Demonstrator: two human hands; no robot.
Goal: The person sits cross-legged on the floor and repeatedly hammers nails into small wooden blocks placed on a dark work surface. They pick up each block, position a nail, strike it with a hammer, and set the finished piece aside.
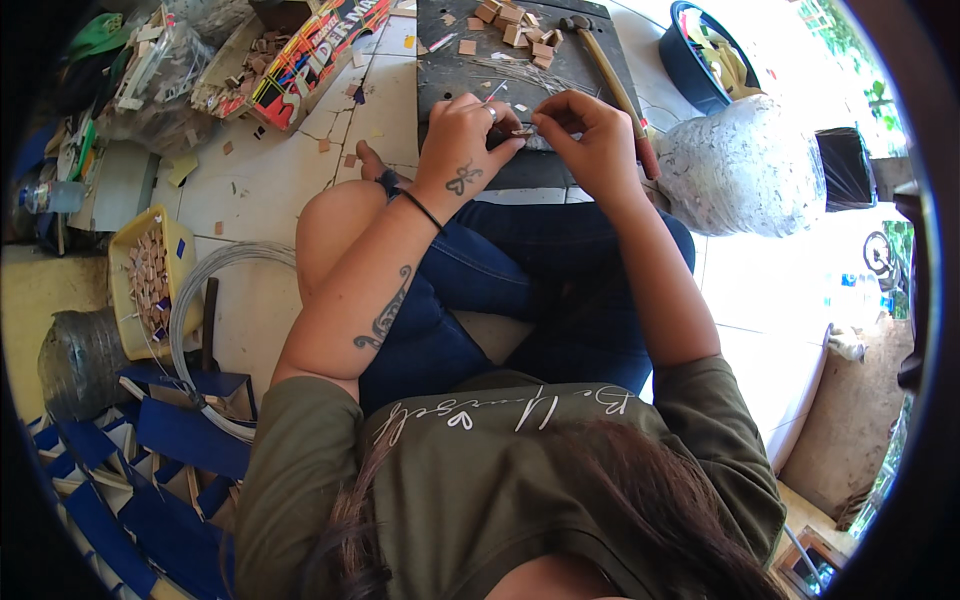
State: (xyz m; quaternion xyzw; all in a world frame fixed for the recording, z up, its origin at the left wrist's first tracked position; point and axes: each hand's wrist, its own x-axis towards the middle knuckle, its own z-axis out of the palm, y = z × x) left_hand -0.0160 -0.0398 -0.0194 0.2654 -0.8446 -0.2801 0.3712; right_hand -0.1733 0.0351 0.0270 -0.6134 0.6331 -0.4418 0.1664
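Over the near part of a dark low board (pixel 450 75), my two hands meet fingertip to fingertip. My left hand (pixel 466 142), with a ring on one finger, is closed in a pinch. My right hand (pixel 588 138) pinches from the other side. Between them is something small and thin, too small to name and partly hidden by the fingers. Just beyond my hands lie several thin wire pieces (pixel 530 75). Farther off on the board sits a heap of small wooden blocks (pixel 515 25). A hammer (pixel 608 75) with a long wooden handle lies along the board's right side.
Right of the board stand a dark blue basin (pixel 690 75) and a bulky plastic-wrapped bundle (pixel 745 165). At left are a printed cardboard box (pixel 315 65) of wooden pieces, a yellow tub (pixel 120 255) of small blocks, a wire coil (pixel 185 310) and blue-covered pieces (pixel 190 435).
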